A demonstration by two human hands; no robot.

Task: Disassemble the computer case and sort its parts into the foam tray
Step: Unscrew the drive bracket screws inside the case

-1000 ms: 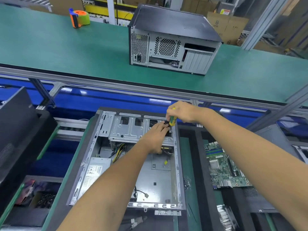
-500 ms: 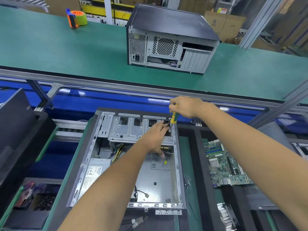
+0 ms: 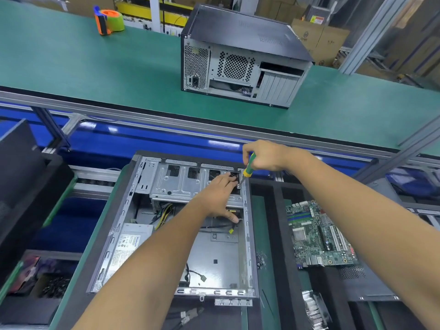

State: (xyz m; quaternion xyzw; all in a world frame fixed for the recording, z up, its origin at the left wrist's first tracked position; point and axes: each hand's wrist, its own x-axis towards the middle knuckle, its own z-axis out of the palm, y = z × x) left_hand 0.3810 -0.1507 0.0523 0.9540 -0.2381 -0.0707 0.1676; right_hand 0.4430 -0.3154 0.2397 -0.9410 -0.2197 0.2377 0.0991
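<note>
An open computer case [image 3: 123, 225] lies flat in front of me, with its silver drive cage [image 3: 176, 184] at the far end and a power supply [image 3: 129, 244] at the left. My right hand [image 3: 266, 154] grips a green and yellow screwdriver [image 3: 248, 168], its tip on a screw at the case's far right corner. My left hand [image 3: 219, 196] reaches into the case there, fingers on a black part beside the screwdriver tip and thumb stretched down toward loose cables. A removed motherboard [image 3: 319, 234] lies in the black foam tray [image 3: 278, 234] on the right.
A second, closed computer case [image 3: 240, 58] stands on the green conveyor belt [image 3: 95, 67] beyond, with an orange and green tape dispenser [image 3: 108, 19] at the far left. A black panel [image 3: 16, 167] leans at left. Small screws [image 3: 260, 258] lie beside the case.
My right hand has lifted slightly with the screwdriver, still over the same corner screw. My left hand stays inside the case by the drive cage.
</note>
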